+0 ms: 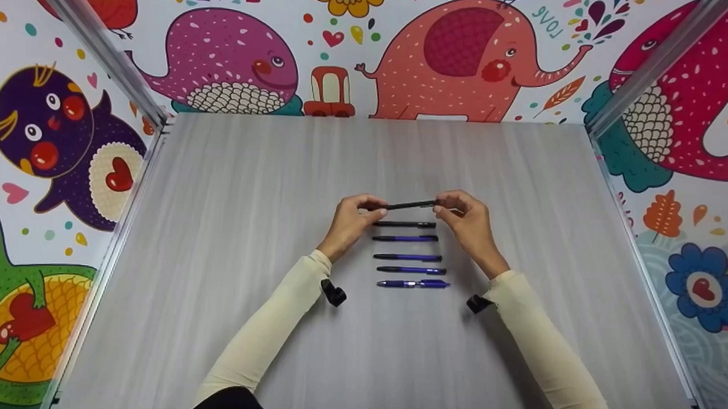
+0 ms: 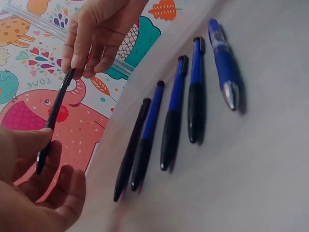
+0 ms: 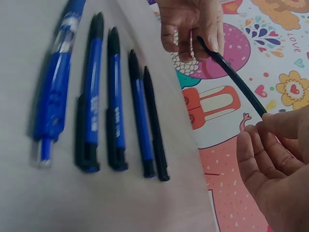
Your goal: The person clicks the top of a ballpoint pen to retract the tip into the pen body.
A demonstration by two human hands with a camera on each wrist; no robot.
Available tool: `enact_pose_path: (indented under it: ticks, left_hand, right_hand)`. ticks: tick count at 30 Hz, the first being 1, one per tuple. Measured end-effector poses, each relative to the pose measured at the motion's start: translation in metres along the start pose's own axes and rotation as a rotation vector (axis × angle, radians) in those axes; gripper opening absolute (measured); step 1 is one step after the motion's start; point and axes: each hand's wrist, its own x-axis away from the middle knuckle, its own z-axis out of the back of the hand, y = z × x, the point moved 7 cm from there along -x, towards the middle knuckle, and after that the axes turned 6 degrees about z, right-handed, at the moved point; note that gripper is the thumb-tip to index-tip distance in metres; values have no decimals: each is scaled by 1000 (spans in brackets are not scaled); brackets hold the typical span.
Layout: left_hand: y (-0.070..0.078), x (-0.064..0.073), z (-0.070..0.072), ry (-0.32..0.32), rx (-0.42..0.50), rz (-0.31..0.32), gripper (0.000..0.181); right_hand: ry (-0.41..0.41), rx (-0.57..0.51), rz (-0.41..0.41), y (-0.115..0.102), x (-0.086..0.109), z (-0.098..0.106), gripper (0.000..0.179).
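Both hands hold one black pen (image 1: 410, 205) by its two ends, raised above the table at the far end of a row of pens. The left hand (image 1: 352, 221) pinches the tip end between thumb and fingers; the right hand (image 1: 469, 224) pinches the clip end. Nearest below it lies another black pen (image 1: 406, 224). Several blue pens with black grips follow toward the body, one of them a blue pen (image 2: 174, 113) in the middle of the row. Closest to the body is a thicker blue pen (image 3: 54, 92) with a clear section and a silver tip.
The pens lie roughly parallel on a pale wood-grain table (image 1: 249, 162). Metal rails (image 1: 100, 51) edge it, and walls printed with cartoon animals stand at the back and sides. A black strap end (image 1: 334, 293) sticks out from the left wrist.
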Motion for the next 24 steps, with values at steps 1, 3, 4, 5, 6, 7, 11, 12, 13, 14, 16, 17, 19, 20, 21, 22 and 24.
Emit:
enact_pose_path:
  ticks: [1, 3, 4, 5, 6, 7, 11, 12, 13, 14, 16, 17, 19, 20, 21, 22, 24]
  left_hand:
    - [-2, -2, 0, 3, -7, -5, 16]
    - [-5, -4, 0, 5, -20, -17, 16]
    - [-6, -6, 0, 5, -25, -24, 15]
    - [-7, -7, -1, 4, -35, -33, 15]
    - [-8, -9, -1, 2, -48, -44, 15]
    - [-9, -10, -2, -1, -64, -58, 14]
    - [-11, -15, -6, -21, -133, -125, 14]
    - [-11, -16, -7, -24, -151, -144, 14]
    - [-12, -17, -8, -27, -169, -162, 14]
    - [-12, -18, -9, -29, -185, -178, 14]
    - [-14, -20, -10, -26, -222, -211, 14]
    - [-15, -21, -10, -24, -235, -228, 13]
    - [-18, -22, -10, -23, -252, -263, 12]
    - [-26, -26, -12, -18, -265, -286, 12]
    - [-32, -28, -12, -12, -272, -309, 12]
    - [-36, -31, -12, -7, -276, -331, 11]
    - [-39, -32, -12, -13, -280, -358, 11]
  right_hand:
    - [-4, 14, -13, 3, 0, 0, 20]
    - [-10, 50, -36, 9, 1, 0, 20]
    - [-13, 72, -47, 12, 1, 0, 19]
    - [-16, 94, -56, 15, 2, 0, 19]
    - [-19, 115, -66, 19, 2, 1, 19]
    - [-21, 135, -76, 22, 2, 1, 18]
    - [-33, 183, -106, 36, 2, 3, 17]
    - [-37, 187, -112, 38, 2, 3, 17]
    - [-44, 187, -117, 36, 3, 3, 16]
    - [-54, 188, -117, 33, 3, 2, 16]
    - [-71, 195, -114, 31, 4, 1, 15]
    - [-79, 195, -112, 32, 5, 1, 15]
    - [-96, 202, -102, 36, 5, 1, 14]
    - [-101, 211, -95, 41, 5, 2, 13]
    - [-100, 219, -90, 47, 5, 2, 13]
    - [-102, 227, -85, 53, 5, 3, 12]
    - [-111, 261, -79, 55, 5, 2, 12]
